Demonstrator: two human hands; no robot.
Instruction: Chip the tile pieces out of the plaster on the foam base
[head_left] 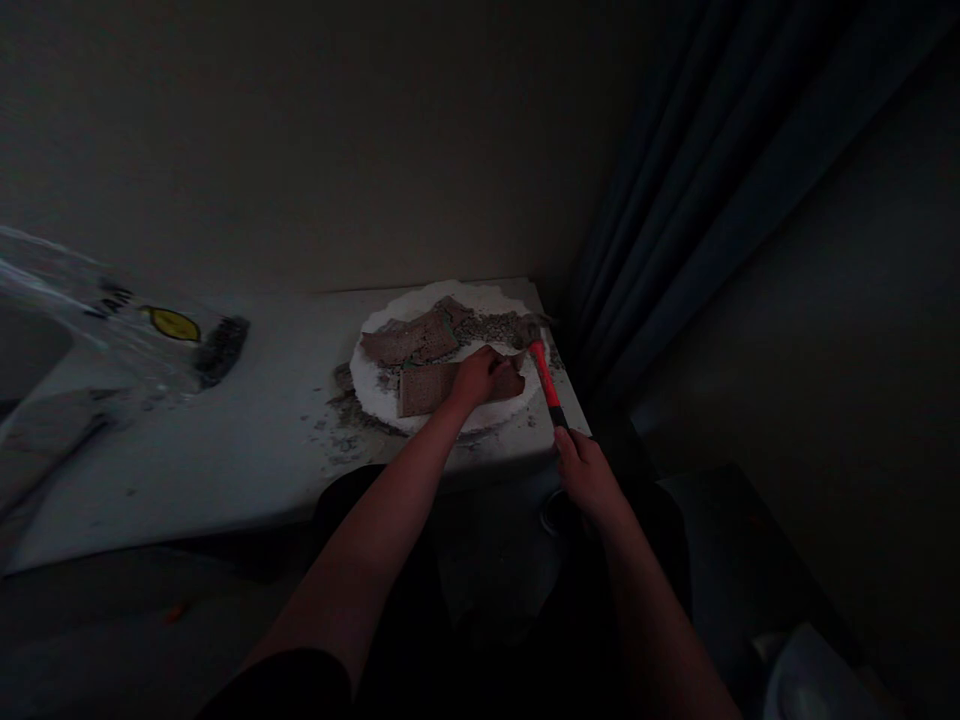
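My right hand (585,470) is closed around the black grip of a hammer (544,375) with a red shaft. The dark hammer head rests over the right edge of a round white scalloped board (367,395). My left hand (476,376) lies on a brown textured panel (427,390) on that board, its fingers bent and seeming to grip it; the fingertips are partly hidden. Behind it are another broken brown panel (412,340) with a greenish edge and a heap of small grey-brown fragments (491,328). The light is dim.
A white table (270,430) carries the board, with crumbs scattered on its left side. A clear plastic bag (150,310) with a yellow oval print and dark contents stands at the left. A blue-grey curtain (697,180) hangs at the right, and a plain wall rises behind.
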